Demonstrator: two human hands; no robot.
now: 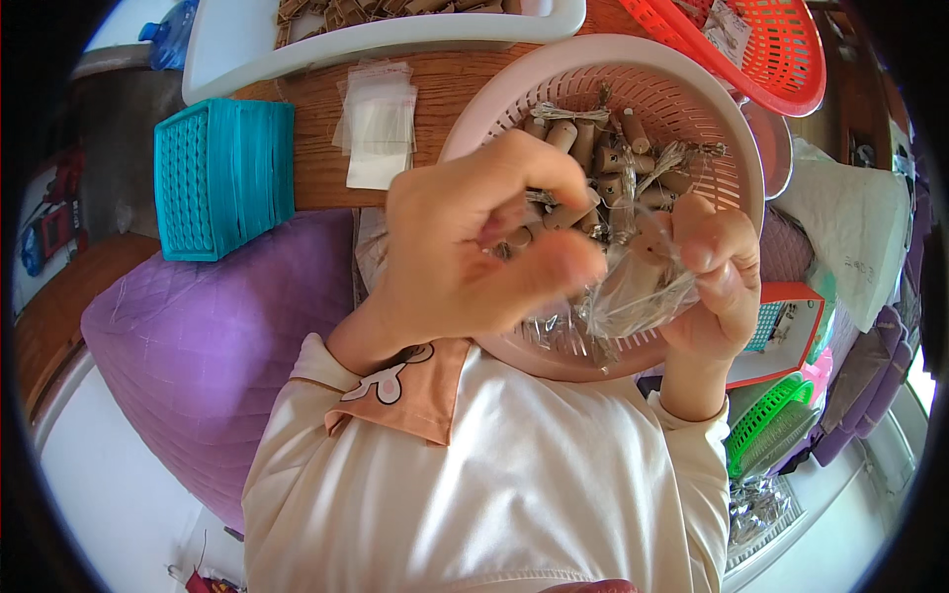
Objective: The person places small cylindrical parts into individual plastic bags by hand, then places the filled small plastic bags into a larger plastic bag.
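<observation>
A clear plastic bag (643,295) hangs over the near side of a pale pink slotted basket (484,104). My right hand (720,282) pinches the bag's edge between thumb and fingers. Whatever the bag contains, I cannot make out clearly. To its left, my left hand (484,232) is raised over the basket rim, thumb and fingers curved but apart, with nothing visible between them. Tan cork-like cylinders (635,130) with coiled thin silvery wire (573,113) fill the basket, partly hidden by both hands.
Small clear bags (381,163) lie stacked on the wooden table (321,128), beside a turquoise basket (227,178). Behind are a white tray (395,38) of tan pieces and a red basket (781,59). A red-rimmed box (791,346) and green basket (766,420) stand at right.
</observation>
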